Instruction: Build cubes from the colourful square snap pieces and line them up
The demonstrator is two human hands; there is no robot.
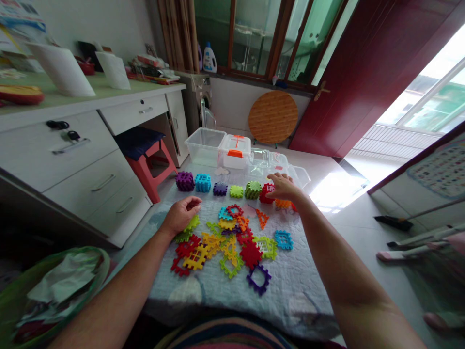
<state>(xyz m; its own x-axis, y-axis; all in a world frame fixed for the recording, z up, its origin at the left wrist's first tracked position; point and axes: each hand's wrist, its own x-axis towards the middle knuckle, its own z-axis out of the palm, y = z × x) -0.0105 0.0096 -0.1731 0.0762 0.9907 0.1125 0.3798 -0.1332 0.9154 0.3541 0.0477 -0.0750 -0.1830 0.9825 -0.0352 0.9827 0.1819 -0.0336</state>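
Several flat plastic building tiles (232, 245) in red, yellow, green, orange, blue and purple lie scattered on a pale quilted mat (290, 286). Behind them stands a row of assembled cubes: purple (185, 181), blue (202, 182), dark purple (220, 189), light green (236, 191), green (253, 189). My right hand (283, 186) reaches to the far end of the row and closes on a red cube (266, 193), with orange pieces (282, 204) just beside it. My left hand (181, 213) rests loosely curled on the mat, over a light green tile (188, 230).
Clear plastic boxes (205, 145), one with an orange latch (235, 151), stand behind the cubes. A white desk with drawers (83, 160) and a red stool (150, 165) are at left. A green bag (43, 286) lies near left. A broom (395, 223) lies at right.
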